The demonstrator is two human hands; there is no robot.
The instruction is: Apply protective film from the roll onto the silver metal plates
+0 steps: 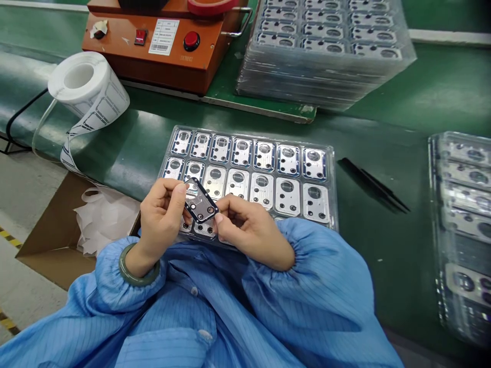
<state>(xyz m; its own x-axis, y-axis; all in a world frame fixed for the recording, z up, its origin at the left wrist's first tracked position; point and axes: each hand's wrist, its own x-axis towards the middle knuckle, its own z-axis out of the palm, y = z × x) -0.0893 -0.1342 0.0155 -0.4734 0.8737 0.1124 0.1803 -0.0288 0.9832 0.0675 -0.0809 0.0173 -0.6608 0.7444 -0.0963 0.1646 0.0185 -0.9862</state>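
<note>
Silver rect. plate (198, 203), dk. border, w/ holes, tilted, held over tray (333, 199).

Blue smock (230, 327) is worn, loose, finely striped in a darker shade, much creased. Left sleeve (82, 306) and right sleeve (330, 286) are cut full and puffed; left cuff (105, 266) and right cuff (303, 248) are gathered in close. Small pale buttons (194, 291) are seen down the front. Lower front panel (164, 350) is edged with a seam; whether pocket or flap cannot be told. Bangle (132, 278), dull green, smooth, thick, is worn round left wrist (138, 261), at cuff edge. Left hand (163, 217) and right hand (251, 227) are left bare.
</note>
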